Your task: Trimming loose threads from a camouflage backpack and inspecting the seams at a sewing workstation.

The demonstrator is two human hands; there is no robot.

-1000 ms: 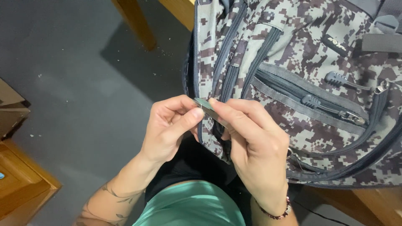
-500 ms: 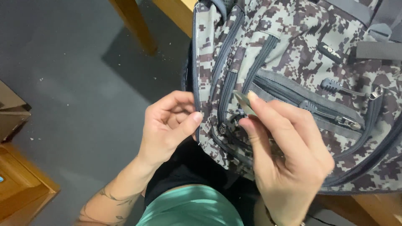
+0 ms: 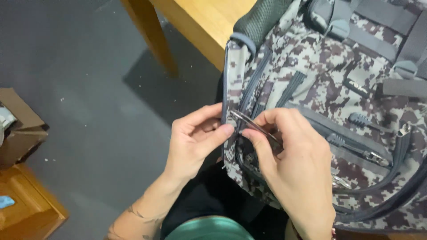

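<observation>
Nearest the camera, a rounded edge of teal cloth (image 3: 209, 229) sits over black fabric, and both forearms rise from it. Since half a second ago the right hand (image 3: 289, 173) has drawn back toward the left, so the two now meet at the front corner of the backpack (image 3: 338, 89); before, the right hand lay further over the pocket, apart from the left. The left hand (image 3: 193, 142) has its fingers clenched in a pinch on the pack's stitched seam edge, thumb tip pressed against the fabric. The right hand's fingers are closed on a small metal tool (image 3: 253, 126), slim, dark and shiny, like a pair of tweezers, its tip lying at the seam just beside the left thumb. The backpack is woven cloth in a blocky pixel camouflage of grey, brown and cream, crossed by dark grey zip tapes; a zip pull (image 3: 378, 158) of pale metal hangs on the front pocket, and a black mesh pad shows at the top. The pack leans against a wooden surface (image 3: 209, 22) of smooth yellow-orange wood with a slanting leg. Beyond lies a dull grey floor (image 3: 75, 80), speckled with pale crumbs, with a brown cardboard box (image 3: 22, 129) at the left edge.
</observation>
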